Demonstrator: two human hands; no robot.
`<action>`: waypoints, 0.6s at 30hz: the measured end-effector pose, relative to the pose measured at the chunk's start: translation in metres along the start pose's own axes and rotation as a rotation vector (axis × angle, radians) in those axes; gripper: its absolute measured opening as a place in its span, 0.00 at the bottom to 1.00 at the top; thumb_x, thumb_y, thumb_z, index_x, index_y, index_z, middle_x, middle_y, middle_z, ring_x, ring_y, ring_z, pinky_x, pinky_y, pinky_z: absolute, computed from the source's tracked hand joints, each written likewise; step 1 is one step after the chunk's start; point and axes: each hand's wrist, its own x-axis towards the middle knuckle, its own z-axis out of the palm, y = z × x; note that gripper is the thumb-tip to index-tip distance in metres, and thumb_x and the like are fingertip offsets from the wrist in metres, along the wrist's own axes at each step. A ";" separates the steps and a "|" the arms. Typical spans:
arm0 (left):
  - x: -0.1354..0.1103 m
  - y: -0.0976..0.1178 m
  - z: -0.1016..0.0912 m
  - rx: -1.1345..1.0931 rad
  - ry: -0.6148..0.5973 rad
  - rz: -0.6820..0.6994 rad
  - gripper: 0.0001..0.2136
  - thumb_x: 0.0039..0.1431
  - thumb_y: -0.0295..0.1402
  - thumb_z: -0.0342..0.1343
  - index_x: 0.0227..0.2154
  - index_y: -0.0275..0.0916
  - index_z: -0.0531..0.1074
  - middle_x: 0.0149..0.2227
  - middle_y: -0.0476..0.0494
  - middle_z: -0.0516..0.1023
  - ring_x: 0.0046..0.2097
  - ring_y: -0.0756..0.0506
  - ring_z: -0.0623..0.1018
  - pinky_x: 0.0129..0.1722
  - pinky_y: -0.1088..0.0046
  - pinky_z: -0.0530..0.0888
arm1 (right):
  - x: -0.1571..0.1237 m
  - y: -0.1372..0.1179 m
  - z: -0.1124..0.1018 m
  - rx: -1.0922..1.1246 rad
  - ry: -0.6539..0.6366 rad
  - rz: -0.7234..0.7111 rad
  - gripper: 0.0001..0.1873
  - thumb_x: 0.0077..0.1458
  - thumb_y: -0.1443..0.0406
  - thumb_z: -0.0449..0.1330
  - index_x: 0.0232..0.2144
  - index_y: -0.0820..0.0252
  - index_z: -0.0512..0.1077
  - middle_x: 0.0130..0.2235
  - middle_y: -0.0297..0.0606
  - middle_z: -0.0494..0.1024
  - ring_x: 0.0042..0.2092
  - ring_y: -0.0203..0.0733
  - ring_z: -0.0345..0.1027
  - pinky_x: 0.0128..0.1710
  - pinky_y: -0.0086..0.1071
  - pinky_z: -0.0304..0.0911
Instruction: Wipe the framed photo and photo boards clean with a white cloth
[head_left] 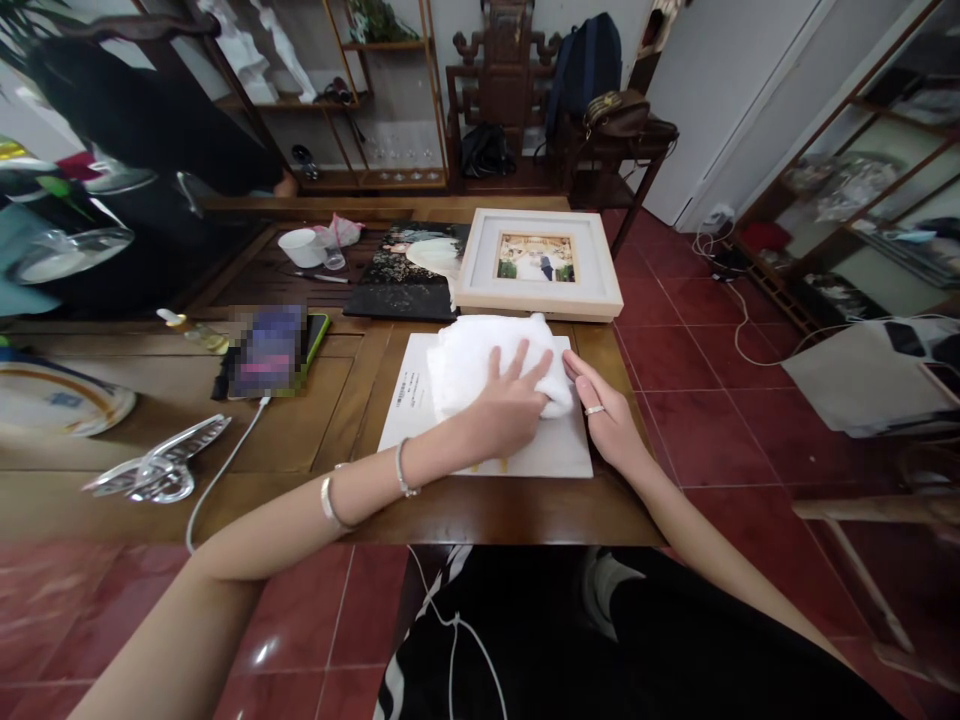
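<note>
A white folded cloth (480,355) lies on a flat white board (559,455) near the front right of the wooden table (322,430). My left hand (514,400) rests flat on the cloth with its fingers spread, pressing it down. Just to its right, my right hand (611,420), with a ring on one finger, lies on the board, its fingers stretched out and touching the cloth's right edge. Neither hand grips anything.
A white framed photo (538,262) and a dark photo print (409,270) lie behind the board. A phone on a cable (274,350), a small bottle (195,332), a plate (60,400), a glass ornament (157,470) and a cup (301,247) sit to the left. Red tiled floor lies to the right.
</note>
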 end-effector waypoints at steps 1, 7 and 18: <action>0.001 0.008 0.001 0.033 0.019 0.011 0.15 0.56 0.21 0.49 0.42 0.33 0.78 0.68 0.32 0.51 0.67 0.22 0.50 0.59 0.34 0.56 | 0.000 -0.001 0.000 0.012 0.012 0.007 0.27 0.65 0.52 0.46 0.61 0.55 0.63 0.63 0.39 0.66 0.64 0.46 0.58 0.65 0.44 0.52; -0.033 0.057 0.001 0.204 0.077 0.145 0.12 0.59 0.29 0.52 0.41 0.35 0.79 0.65 0.30 0.59 0.63 0.22 0.60 0.54 0.39 0.67 | 0.001 -0.005 0.000 -0.021 0.032 0.000 0.26 0.64 0.52 0.47 0.60 0.53 0.64 0.63 0.38 0.65 0.65 0.46 0.57 0.66 0.47 0.51; -0.096 0.026 -0.026 0.030 -0.037 0.145 0.09 0.51 0.26 0.57 0.35 0.35 0.79 0.64 0.33 0.62 0.62 0.32 0.66 0.53 0.59 0.72 | 0.000 0.002 0.005 -0.339 -0.144 -0.238 0.25 0.64 0.58 0.48 0.58 0.65 0.66 0.62 0.50 0.66 0.66 0.48 0.53 0.66 0.49 0.52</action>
